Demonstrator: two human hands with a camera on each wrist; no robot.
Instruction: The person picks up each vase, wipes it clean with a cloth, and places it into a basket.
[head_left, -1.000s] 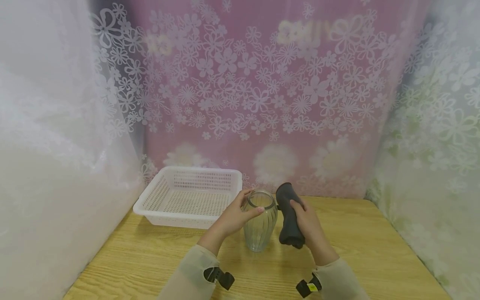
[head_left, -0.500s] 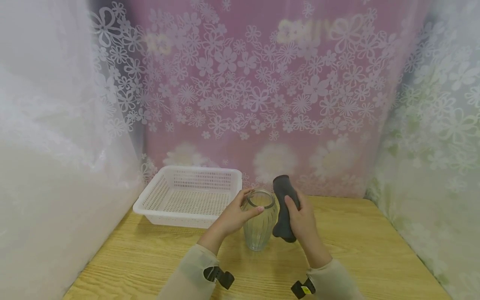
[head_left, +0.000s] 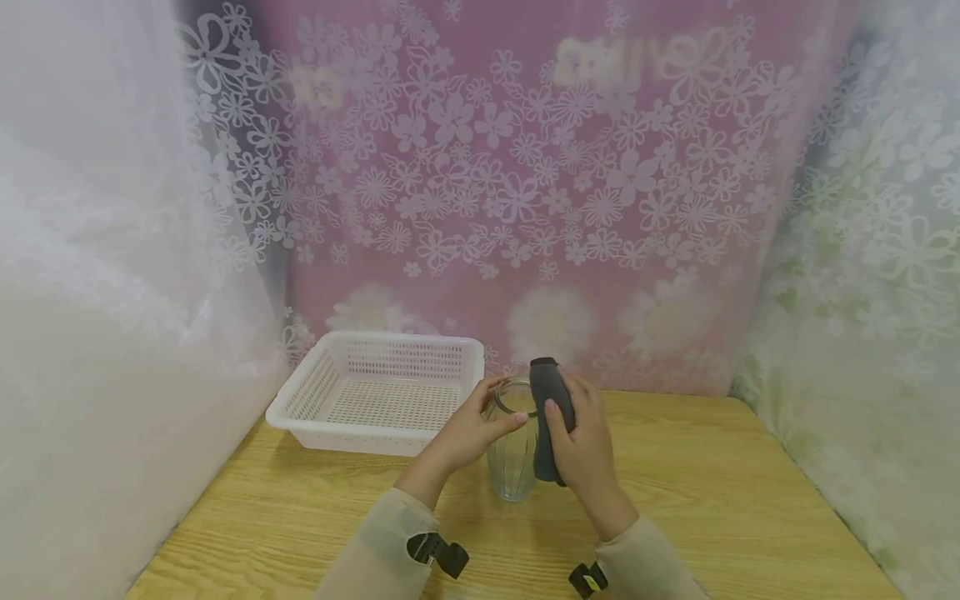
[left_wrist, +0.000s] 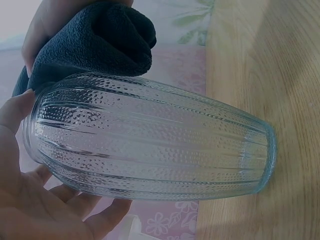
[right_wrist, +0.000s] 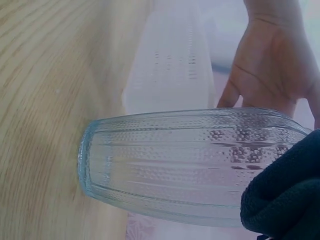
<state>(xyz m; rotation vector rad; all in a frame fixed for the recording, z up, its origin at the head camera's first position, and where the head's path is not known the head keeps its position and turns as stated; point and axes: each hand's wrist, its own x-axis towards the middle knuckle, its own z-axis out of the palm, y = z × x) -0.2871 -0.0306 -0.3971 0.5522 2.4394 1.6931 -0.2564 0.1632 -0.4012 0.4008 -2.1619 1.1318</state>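
Note:
A clear ribbed glass vase [head_left: 512,462] with a dotted surface stands upright on the wooden table. My left hand [head_left: 474,429] grips it near the rim, thumb at the front and fingers round the far left side. In my right hand [head_left: 588,442] is a folded dark grey cloth [head_left: 551,425], held against the vase's upper right side. The left wrist view shows the rolled cloth [left_wrist: 100,45] touching the glass just below the neck. From the right wrist, the cloth [right_wrist: 287,195] covers part of the vase's upper end, and the left palm [right_wrist: 275,65] shows behind the glass.
A white perforated plastic basket [head_left: 375,442] sits at the back left of the wooden table [head_left: 720,483], close to the left hand. Behind the table hangs a pink flowered curtain [head_left: 525,183], with pale sheeting [head_left: 862,333] on the right side.
My right hand has moved left with the cloth, from beside the vase to against its side. The left hand and the vase have stayed in place.

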